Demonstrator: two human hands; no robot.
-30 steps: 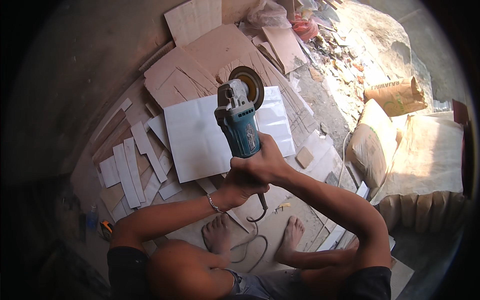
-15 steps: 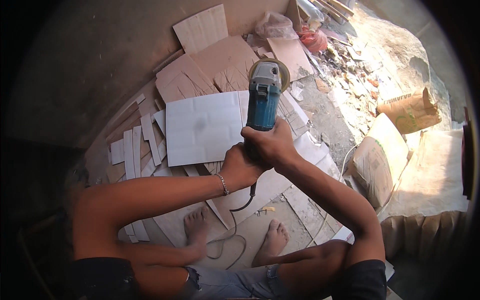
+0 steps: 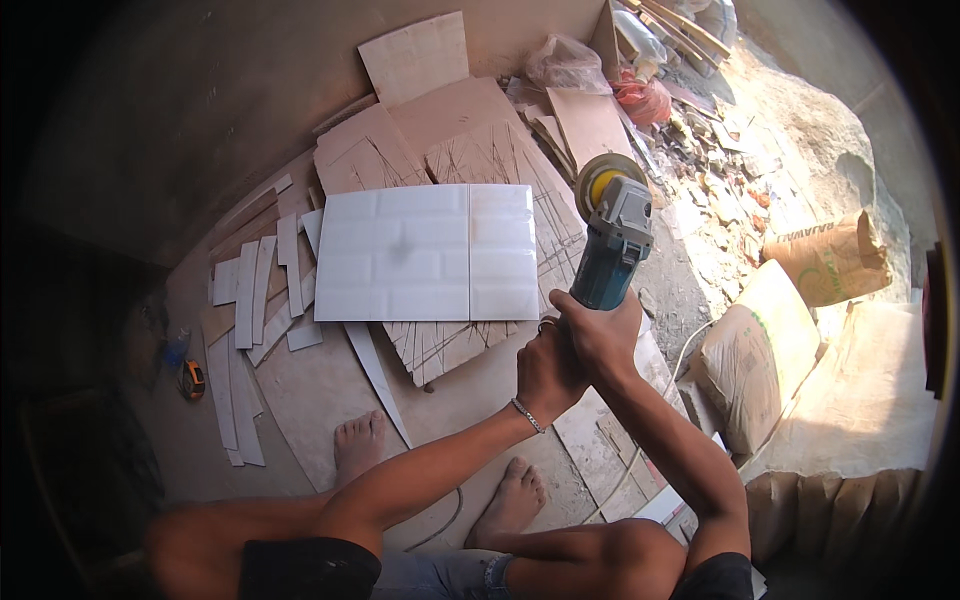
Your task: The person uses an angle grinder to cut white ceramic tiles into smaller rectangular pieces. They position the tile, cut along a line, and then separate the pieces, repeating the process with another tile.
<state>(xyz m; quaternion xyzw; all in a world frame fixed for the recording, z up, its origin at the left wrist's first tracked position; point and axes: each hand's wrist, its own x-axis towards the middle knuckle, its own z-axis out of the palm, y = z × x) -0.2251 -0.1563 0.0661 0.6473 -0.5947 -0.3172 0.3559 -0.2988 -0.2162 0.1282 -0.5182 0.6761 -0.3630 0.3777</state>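
Observation:
A teal and grey angle grinder (image 3: 613,240) is held up to the right of the white tile, its round yellow-centred disc (image 3: 602,184) at the far end. My right hand (image 3: 603,325) wraps round the lower body of the tool. Just below it, my left hand (image 3: 552,370) is closed on the rear handle, most of which the fingers hide. The glossy white tile (image 3: 395,252) lies flat on a scored board (image 3: 450,345). A straight line divides off its narrower right piece (image 3: 503,252). The disc is apart from the tile.
Several narrow tile offcuts (image 3: 246,295) lie left of the tile, with an orange and black tape measure (image 3: 192,380) beyond. Larger tiles (image 3: 413,58) lean at the wall. Rubble (image 3: 710,165), a brown paper sack (image 3: 828,258) and a full bag (image 3: 757,355) sit at right. A cable (image 3: 655,420) crosses the floor.
Both hands have carried the angle grinder to the right and nearer me, off the tile. The tile's dividing line and right piece now show fully. The view has shifted slightly.

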